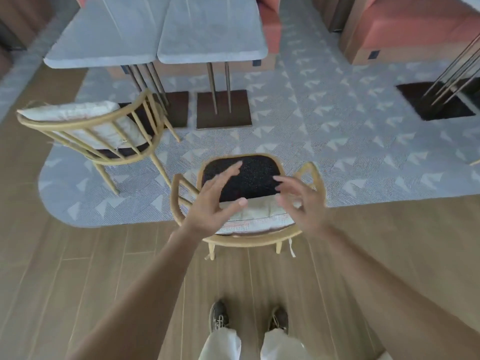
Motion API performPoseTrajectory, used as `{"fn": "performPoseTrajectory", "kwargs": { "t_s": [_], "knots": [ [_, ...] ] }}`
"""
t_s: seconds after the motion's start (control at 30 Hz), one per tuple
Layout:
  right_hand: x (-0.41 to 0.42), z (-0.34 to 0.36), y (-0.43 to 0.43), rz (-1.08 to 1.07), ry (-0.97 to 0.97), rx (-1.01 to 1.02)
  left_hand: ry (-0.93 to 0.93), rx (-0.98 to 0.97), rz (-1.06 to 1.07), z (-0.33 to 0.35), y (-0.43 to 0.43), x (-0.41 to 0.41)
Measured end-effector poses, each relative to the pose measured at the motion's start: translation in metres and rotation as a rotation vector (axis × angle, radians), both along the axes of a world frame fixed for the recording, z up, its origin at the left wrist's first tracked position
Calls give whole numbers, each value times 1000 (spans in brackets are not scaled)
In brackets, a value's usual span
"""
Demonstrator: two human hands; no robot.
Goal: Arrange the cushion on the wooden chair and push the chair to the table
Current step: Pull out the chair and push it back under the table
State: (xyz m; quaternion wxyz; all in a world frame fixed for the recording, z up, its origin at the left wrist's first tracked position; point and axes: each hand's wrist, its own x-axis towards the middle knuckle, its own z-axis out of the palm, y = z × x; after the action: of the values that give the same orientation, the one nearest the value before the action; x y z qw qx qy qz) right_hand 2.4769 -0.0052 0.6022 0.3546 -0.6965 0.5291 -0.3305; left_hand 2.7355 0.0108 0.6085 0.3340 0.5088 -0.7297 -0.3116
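Head view: chair (246,242) with its back toward the person, cushion (259,218) bunched at the rear of the chair's seat against the backrest, left hand (210,201) and right hand (304,201) both spread, fingers apart, above the chair, holding nothing, table (207,29) well beyond the chair's front
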Motion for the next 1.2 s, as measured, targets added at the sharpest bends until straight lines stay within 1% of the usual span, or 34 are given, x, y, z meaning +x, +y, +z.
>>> {"fn": "performPoseTrajectory", "kwargs": {
  "t_s": [0.07, 0.1, 0.13, 0.17, 0.2, 0.27, 0.37, 0.43, 0.5, 0.57, 0.63, 0.83, 1.0, 1.07, 1.17, 1.2],
  "knots": [
    [-8, -50, 5, 101, 151, 206, -228, 206, -3, -39, 7, -9],
    [-11, -68, 8, 152, 212, 296, -306, 295, 8, -54, 11, -14],
    [-13, -80, 10, 202, 272, 356, -363, 359, 25, -68, 13, -19],
    [-14, -89, 11, 251, 340, 371, -419, 392, 34, -79, 13, -23],
    [-14, -96, 10, 288, 412, 356, -482, 401, 33, -87, 12, -26],
    [-9, -108, 6, 367, 558, 280, -619, 359, 3, -96, 10, -29],
    [0, -125, 0, 527, 809, 90, -849, 295, -136, -107, 11, -40],
    [6, -135, -3, 613, 925, -42, -970, 285, -202, -117, 18, -51],
    [10, -140, -9, 708, 1000, -108, -1047, 298, -163, -129, 20, -57],
    [12, -142, -17, 790, 1030, -177, -1084, 366, -118, -133, 14, -54],
    [18, -142, -30, 811, 1050, -209, -1087, 407, -126, -132, -2, -45],
    [53, -140, -91, 785, 1063, -177, -1072, 440, -119, -131, -65, -15],
    [79, -133, -158, 760, 1078, -143, -1045, 414, -102, -134, -129, 10],
    [93, -128, -186, 759, 1136, -124, -1044, 393, -107, -134, -157, 23],
    [113, -127, -227, 675, 1160, -159, -1040, 367, -108, -136, -206, 47],
    [118, -130, -240, 688, 1169, -109, -1037, 381, -109, -137, -220, 53]
  ]
}}
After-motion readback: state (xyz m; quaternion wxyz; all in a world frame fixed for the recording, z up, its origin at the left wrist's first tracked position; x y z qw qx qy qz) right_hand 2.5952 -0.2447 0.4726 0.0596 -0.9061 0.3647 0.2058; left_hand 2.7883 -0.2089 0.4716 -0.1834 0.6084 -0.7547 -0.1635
